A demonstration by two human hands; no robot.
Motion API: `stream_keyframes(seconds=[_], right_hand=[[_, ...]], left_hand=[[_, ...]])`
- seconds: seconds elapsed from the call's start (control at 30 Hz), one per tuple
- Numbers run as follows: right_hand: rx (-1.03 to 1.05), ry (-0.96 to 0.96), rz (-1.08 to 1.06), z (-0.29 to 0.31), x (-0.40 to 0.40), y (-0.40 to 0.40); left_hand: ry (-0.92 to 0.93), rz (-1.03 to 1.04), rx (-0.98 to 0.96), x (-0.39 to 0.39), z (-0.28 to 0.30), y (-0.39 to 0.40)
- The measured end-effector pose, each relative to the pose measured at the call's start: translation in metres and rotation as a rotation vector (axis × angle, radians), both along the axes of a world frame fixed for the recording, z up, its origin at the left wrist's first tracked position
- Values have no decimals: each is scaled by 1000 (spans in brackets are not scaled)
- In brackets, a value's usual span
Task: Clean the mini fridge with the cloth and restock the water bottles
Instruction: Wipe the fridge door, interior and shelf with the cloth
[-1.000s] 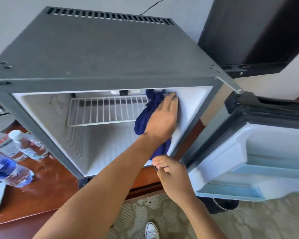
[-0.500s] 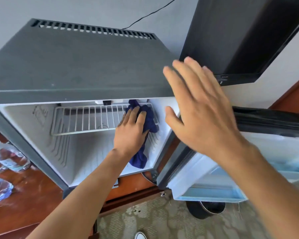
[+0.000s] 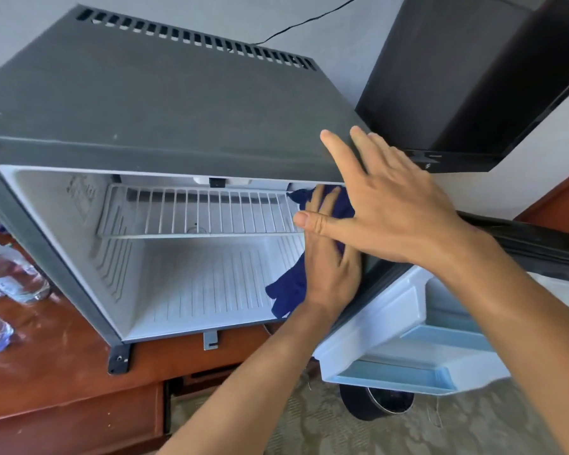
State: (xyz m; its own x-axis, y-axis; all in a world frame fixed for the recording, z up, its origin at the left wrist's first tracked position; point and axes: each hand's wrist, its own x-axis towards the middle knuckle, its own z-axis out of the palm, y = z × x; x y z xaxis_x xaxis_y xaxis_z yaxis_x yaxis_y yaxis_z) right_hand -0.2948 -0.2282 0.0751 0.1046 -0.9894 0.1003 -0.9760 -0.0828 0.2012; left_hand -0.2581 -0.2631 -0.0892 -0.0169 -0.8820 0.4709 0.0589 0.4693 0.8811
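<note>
Left hand point(image 3: 326, 257) inside the fridge cavity, fingers extended flat, pressing a dark navy blue cloth point(image 3: 296, 284) against the white right inner wall. Right hand point(image 3: 388, 208) raised in front of it, fingers spread and straight, gripping nothing, fingertips point(image 3: 329, 139) at the front right corner of the top panel; cannot tell whether touching or just above it. Thumb across the view of the left hand's fingers.

Cloth bunched, upper part beneath the left fingers near the right end of the shelf, lower tail hanging toward the ribbed white floor.

Dark grey boxy mini fridge point(image 3: 165, 103) on a reddish-brown polished wooden surface point(image 3: 53, 366), door swung wide to the right. White wire rack shelf point(image 3: 197, 211) across the upper part of the cavity, nothing on it. White inner door liner point(image 3: 385, 326) with pale blue plastic door trays point(image 3: 398, 377), lower right.

Clear plastic water bottles point(image 3: 10, 277) lying and standing on the wooden surface at the far left edge, blurred, well apart from the fridge opening.

Black flat screen point(image 3: 467, 80) on the wall at upper right, thin black cable point(image 3: 309, 23) running across the grey wall behind the fridge. Round dark bin point(image 3: 375, 403) on patterned beige carpet point(image 3: 309, 421) beneath the door.
</note>
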Motion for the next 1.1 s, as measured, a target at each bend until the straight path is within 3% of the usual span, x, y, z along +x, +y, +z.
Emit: stream_keyframes(seconds=[0.13,0.2,0.3,0.43,0.53,0.63,0.73,0.83,0.97,1.1], right_hand=[[19,-1,-15,1,3,1],[15,12,-18,0,4,2],[4,38,-15,1,5,4],[-1,57,-21,0,6,4],[-14,64,-14,-1,6,3],[-7,48,-24,0,6,4],[-10,45,-31,2,8,6],[-28,57,-34,0,10,8],[-53,74,-21,-2,8,6],[-120,106,-2,-6,5,6]], left_hand=[[-83,80,85,6,10,-23],[1,-50,184,13,10,-47],[-184,-145,241,17,13,-53],[96,-108,96,18,25,-24],[-69,-123,-80,17,11,16],[-218,-132,-121,28,-46,31],[-359,-110,24,46,-121,37],[-377,-114,252,48,-169,31],[-261,-130,372,33,-180,5],[1,-180,560,25,-181,-40]])
